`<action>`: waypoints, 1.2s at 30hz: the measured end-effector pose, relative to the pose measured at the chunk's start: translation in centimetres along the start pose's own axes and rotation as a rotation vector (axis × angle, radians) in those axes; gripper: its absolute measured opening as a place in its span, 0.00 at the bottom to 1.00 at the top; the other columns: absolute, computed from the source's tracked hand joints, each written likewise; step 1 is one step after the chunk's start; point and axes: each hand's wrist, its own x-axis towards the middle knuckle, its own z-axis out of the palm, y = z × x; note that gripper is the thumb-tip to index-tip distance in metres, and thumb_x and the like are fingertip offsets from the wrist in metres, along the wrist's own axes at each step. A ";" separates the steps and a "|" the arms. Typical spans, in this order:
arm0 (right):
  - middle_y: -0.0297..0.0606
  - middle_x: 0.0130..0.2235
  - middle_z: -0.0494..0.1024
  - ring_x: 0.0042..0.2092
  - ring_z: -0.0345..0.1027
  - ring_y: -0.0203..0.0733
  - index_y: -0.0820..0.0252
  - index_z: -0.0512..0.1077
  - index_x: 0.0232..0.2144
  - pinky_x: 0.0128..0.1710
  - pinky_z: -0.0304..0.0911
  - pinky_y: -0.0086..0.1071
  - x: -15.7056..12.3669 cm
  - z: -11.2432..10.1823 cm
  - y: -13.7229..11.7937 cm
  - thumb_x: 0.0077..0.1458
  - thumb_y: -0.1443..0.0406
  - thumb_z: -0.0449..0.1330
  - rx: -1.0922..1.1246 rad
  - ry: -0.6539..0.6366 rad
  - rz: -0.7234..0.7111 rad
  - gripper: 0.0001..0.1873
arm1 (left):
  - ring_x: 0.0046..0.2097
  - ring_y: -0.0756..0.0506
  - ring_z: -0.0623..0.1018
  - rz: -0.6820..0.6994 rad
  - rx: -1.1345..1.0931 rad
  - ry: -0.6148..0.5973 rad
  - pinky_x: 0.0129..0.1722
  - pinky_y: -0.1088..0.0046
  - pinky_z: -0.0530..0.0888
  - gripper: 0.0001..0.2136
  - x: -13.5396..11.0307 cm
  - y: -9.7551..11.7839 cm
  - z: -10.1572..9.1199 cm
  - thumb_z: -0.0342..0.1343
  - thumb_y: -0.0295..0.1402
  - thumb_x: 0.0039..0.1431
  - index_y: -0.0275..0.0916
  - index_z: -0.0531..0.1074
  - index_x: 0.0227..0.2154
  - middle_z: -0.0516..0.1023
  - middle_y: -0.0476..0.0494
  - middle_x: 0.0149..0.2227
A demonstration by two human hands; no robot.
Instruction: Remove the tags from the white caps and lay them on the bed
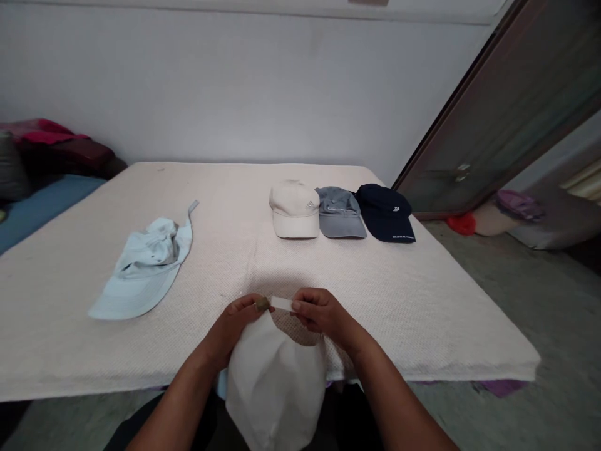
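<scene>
A white cap is held over my lap at the table's front edge, its back opening facing the table. My left hand pinches the left end of the cap's back strap, by a brownish buckle piece. The fingers of my right hand close on the right part of the white strap, which stretches between both hands. To the left on the table lies a crumpled light blue cap, its brim toward me and its strap sticking out loose.
Toward the back right, a cream cap, a grey cap and a navy cap sit in a row on the white-covered table. Behind it stands a pale wall. A dark-framed door is at right.
</scene>
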 end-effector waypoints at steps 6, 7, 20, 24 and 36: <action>0.26 0.16 0.60 0.18 0.48 0.27 0.62 0.66 0.20 0.17 0.41 0.24 0.1 0.0 0.1 0.48 0.59 0.60 0.024 -0.020 0.003 0.13 | 0.23 0.52 0.69 -0.013 0.006 -0.021 0.24 0.77 0.62 0.04 -0.1 0.0 0.0 0.60 0.34 0.50 0.40 0.75 0.27 0.74 0.51 0.23; 0.26 0.16 0.60 0.18 0.49 0.27 0.62 0.66 0.20 0.17 0.42 0.25 0.1 0.1 0.1 0.48 0.60 0.60 0.014 -0.034 0.005 0.12 | 0.22 0.52 0.69 -0.017 0.001 -0.015 0.24 0.77 0.61 0.04 -0.1 -0.1 0.0 0.60 0.34 0.50 0.40 0.75 0.26 0.74 0.51 0.23; 0.28 0.18 0.63 0.19 0.51 0.28 0.63 0.69 0.24 0.19 0.45 0.25 -0.1 0.1 -0.2 0.50 0.59 0.60 -0.035 -0.127 -0.020 0.12 | 0.22 0.51 0.69 -0.085 0.064 -0.042 0.24 0.77 0.61 0.05 -0.1 -0.5 0.1 0.62 0.35 0.48 0.38 0.74 0.26 0.74 0.50 0.22; 0.26 0.16 0.61 0.18 0.48 0.27 0.63 0.70 0.24 0.19 0.43 0.25 -0.3 0.2 -0.3 0.50 0.60 0.60 -0.052 -0.169 0.006 0.11 | 0.21 0.51 0.68 -0.101 0.097 -0.044 0.23 0.77 0.60 0.06 0.0 -0.7 0.2 0.62 0.35 0.48 0.38 0.75 0.25 0.74 0.50 0.21; 0.24 0.15 0.60 0.16 0.46 0.26 0.63 0.69 0.26 0.17 0.40 0.24 -0.2 0.3 0.2 0.49 0.62 0.61 0.141 -0.248 0.036 0.09 | 0.21 0.53 0.67 -0.133 0.073 -0.119 0.22 0.79 0.60 0.06 -0.1 -1.0 0.2 0.61 0.35 0.50 0.36 0.75 0.26 0.73 0.50 0.21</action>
